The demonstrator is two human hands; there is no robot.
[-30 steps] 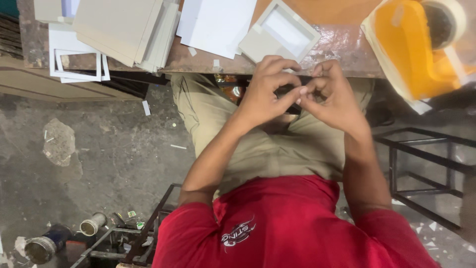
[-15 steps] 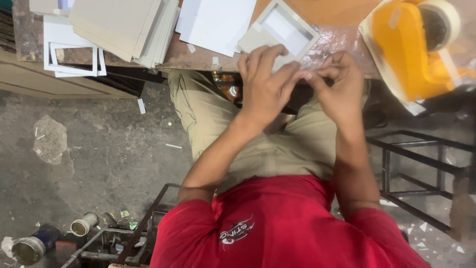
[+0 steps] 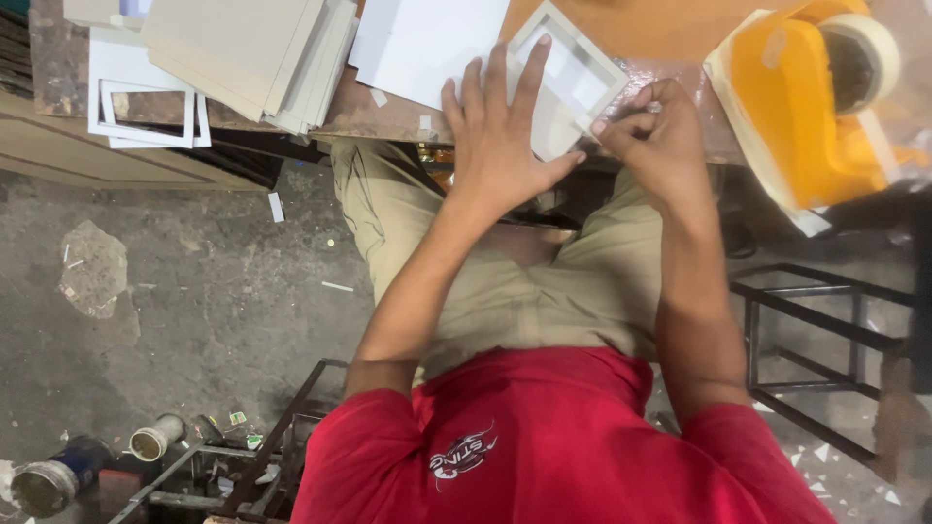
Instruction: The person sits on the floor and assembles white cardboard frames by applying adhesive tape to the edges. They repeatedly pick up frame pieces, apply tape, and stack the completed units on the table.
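Red shirt and khaki trousers nearest, seen from above. Beyond the lap, left hand spread flat, fingers splayed, pressing down on a white rectangular frame at the near edge of the counter. Right hand just beside it, fingertips pressed together, pinching a tiny piece against the frame's near corner; too small to tell what kind. Frame lying tilted on the brown counter, partly under the left palm. White sheets touching the frame on one side, then a fanned stack of grey boards, then more white frames at the counter's end. On the other side, well apart from the right hand, a yellow tape dispenser with a roll on top. Off the counter, concrete floor with scraps and two tins.
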